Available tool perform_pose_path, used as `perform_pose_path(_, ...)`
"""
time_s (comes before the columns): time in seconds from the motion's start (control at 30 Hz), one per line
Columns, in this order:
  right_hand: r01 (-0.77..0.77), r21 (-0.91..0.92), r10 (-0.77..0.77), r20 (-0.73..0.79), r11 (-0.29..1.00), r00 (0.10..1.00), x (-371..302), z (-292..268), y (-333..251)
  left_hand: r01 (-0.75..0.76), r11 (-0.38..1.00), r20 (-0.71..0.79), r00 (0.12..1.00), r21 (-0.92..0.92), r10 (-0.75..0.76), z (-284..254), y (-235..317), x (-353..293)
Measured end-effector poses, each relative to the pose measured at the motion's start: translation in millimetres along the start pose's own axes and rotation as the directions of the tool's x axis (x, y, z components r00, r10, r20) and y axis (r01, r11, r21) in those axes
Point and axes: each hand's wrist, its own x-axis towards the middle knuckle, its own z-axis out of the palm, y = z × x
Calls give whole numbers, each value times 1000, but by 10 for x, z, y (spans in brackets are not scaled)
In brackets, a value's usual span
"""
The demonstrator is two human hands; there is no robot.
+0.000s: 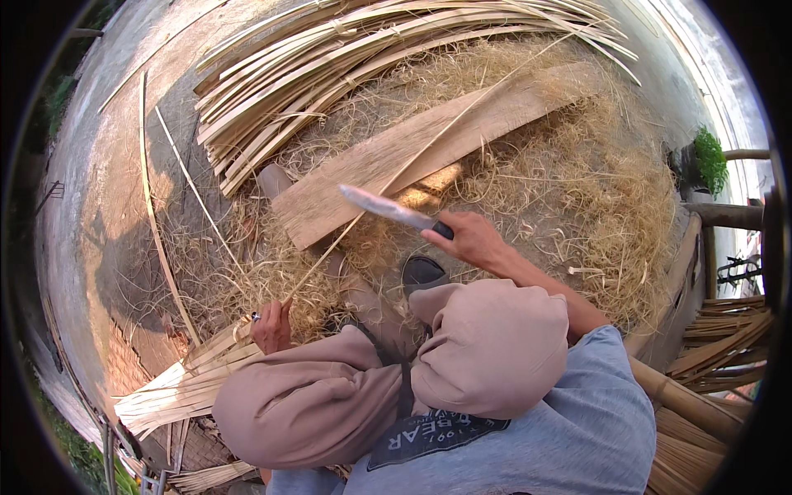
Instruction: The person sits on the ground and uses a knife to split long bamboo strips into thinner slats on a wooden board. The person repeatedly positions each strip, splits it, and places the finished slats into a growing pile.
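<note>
In my right hand (470, 238) is a knife (384, 206) with a black handle, its blade pointing left over the near edge of a wooden plank (396, 165). My left hand (272, 326), low beside my left knee, has its fingers closed round the near end of a long thin bamboo strip (450, 124). From there the strip runs up and to the right across the plank, passing by the blade. Whether blade and strip touch, I cannot tell. Beneath the plank's left end lies a round pole (272, 181).
A large bundle of split bamboo strips (330, 74) lies on the ground at the far side. Curly shavings (561, 198) spread round the plank. More pale strips (190, 384) lie at my left, and bamboo poles (685, 396) with further strips stand at the right.
</note>
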Motion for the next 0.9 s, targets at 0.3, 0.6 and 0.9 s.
perform_pose_path(0.3, -500, 330, 588, -590, 801, 552, 415, -1200, 1994, 36, 986, 253, 967, -163, 7, -128, -6, 391)
perform_pose_path(0.6, 147, 62, -135, -160, 987, 978, -309, 699, 42, 637, 693, 777, 604, -338, -177, -135, 187, 933)
perform_pose_path(0.9, -499, 433, 659, -436, 750, 612, 316, -824, 1952, 576, 729, 711, 680, -368, -178, 121, 23, 925)
